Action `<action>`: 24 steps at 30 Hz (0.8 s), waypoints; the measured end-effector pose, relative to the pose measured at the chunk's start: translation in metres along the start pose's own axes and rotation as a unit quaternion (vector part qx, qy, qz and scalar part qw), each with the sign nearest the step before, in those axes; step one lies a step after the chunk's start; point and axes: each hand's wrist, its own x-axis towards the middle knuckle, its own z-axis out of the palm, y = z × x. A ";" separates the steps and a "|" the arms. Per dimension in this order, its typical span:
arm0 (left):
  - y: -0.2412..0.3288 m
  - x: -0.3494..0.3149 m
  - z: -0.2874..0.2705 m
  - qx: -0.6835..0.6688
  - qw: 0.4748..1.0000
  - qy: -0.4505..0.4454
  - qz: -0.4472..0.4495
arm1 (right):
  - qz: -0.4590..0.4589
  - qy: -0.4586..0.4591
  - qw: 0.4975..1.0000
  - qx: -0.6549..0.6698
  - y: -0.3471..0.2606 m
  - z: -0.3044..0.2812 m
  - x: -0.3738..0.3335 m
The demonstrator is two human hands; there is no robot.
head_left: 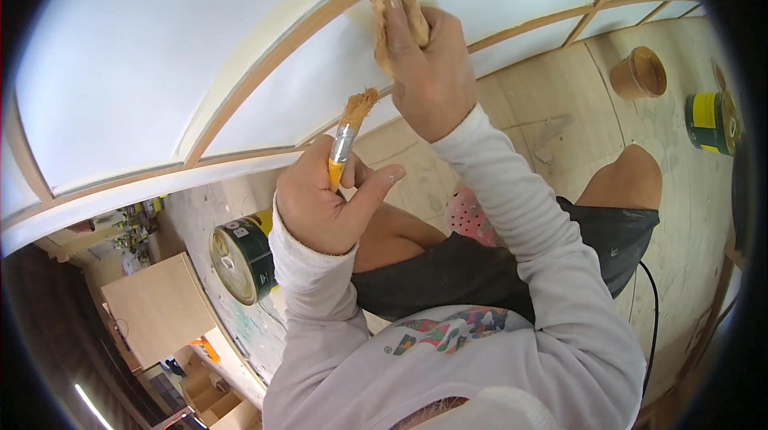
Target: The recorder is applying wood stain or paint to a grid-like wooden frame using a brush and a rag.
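Observation:
My left hand (316,198) is closed round a paintbrush (342,144) with a yellow handle and a silvery ferrule. Its bristles point up and are coated in tan-brown stuff; they are apart from the panel in this view. Higher up, my right hand (438,78) grips a crumpled tan cloth (385,50) and holds it against a thin wooden strip (272,58). Such strips cross in a grid over a large white panel (136,46). Slight blur softens my right hand's outline, and its palm side is hidden.
On the pale wooden floor at left lies a dark green and yellow can (242,264). A brown tub (636,76) and another green and yellow can (710,123) are at far right. A black cable (654,310) curves beside my leg, and a pink clog (469,218) shows below.

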 end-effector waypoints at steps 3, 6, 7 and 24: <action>-0.002 -0.002 0.003 0.004 1.000 0.008 -0.009 | 0.249 -0.202 0.936 0.147 -0.005 -0.023 -0.011; 0.009 0.003 0.008 0.016 1.000 -0.003 -0.010 | 0.035 -0.131 0.991 -0.021 0.006 -0.016 -0.014; 0.006 0.002 0.008 0.008 1.000 0.007 -0.004 | 0.027 -0.121 0.992 0.001 0.000 -0.016 -0.007; 0.080 0.029 0.100 -0.033 0.961 -0.195 0.194 | 0.233 -0.321 0.774 -0.492 0.343 -0.400 0.058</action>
